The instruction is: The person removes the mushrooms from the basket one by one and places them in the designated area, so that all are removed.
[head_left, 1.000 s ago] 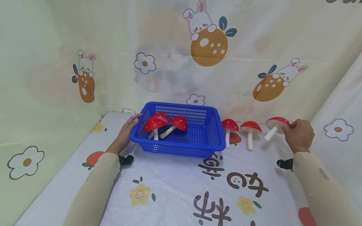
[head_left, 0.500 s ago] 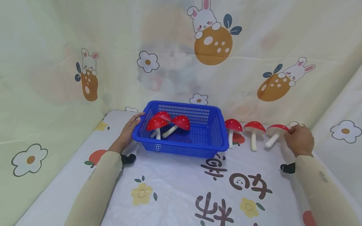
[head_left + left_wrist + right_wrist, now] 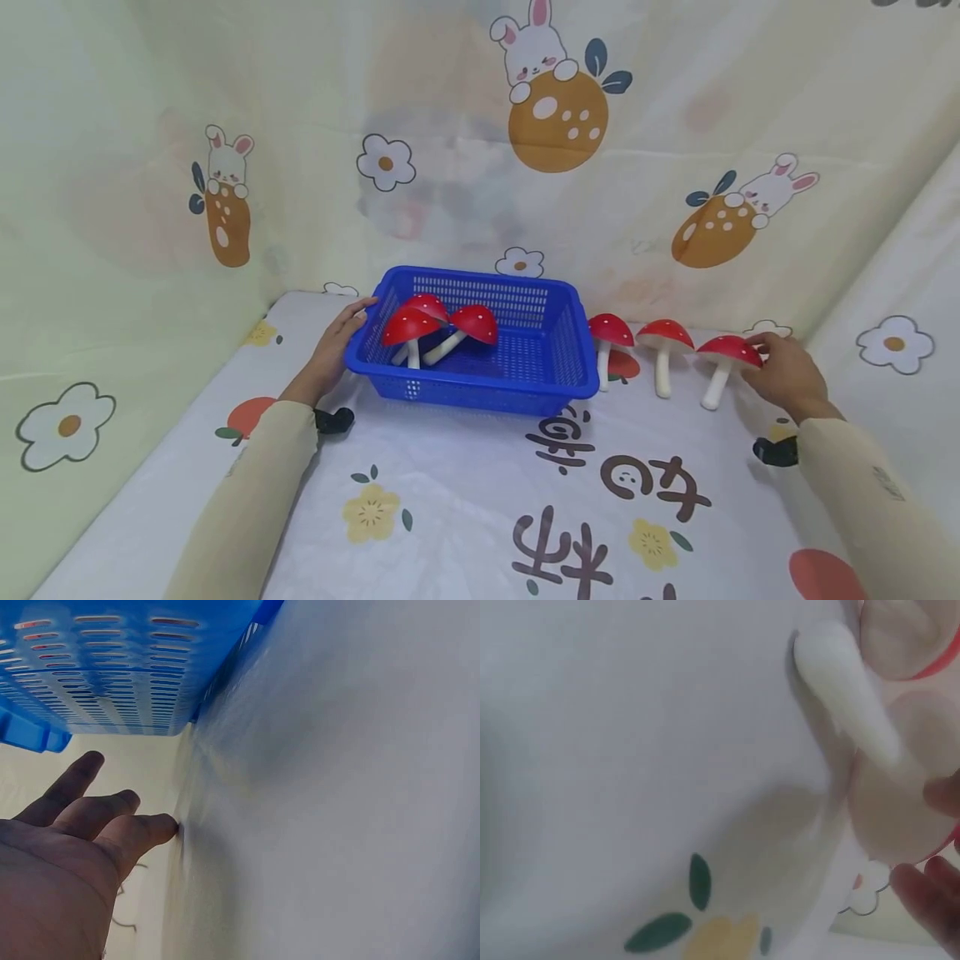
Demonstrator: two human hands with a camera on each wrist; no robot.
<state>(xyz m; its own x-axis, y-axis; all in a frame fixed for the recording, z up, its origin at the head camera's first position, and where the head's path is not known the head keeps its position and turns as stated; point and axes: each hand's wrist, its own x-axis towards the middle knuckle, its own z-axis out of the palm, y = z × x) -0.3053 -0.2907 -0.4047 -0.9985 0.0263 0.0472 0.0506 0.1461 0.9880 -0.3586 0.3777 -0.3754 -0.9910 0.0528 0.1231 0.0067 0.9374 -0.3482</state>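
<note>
The rightmost mushroom [image 3: 726, 356] looked light — best gripped by its stalk [image 3: 716, 390]; whether the right hand [image 3: 789, 377] pinched it, I couldn't tell.

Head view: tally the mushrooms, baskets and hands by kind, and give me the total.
Basket: 1
Mushrooms: 6 (3 in the basket, 3 outside it to the right)
Left hand and right hand: 2
Total: 9

A blue basket [image 3: 480, 397] holds three red-capped mushrooms [image 3: 409, 327] — others [image 3: 664, 333] seemingly lie alongside.
</note>
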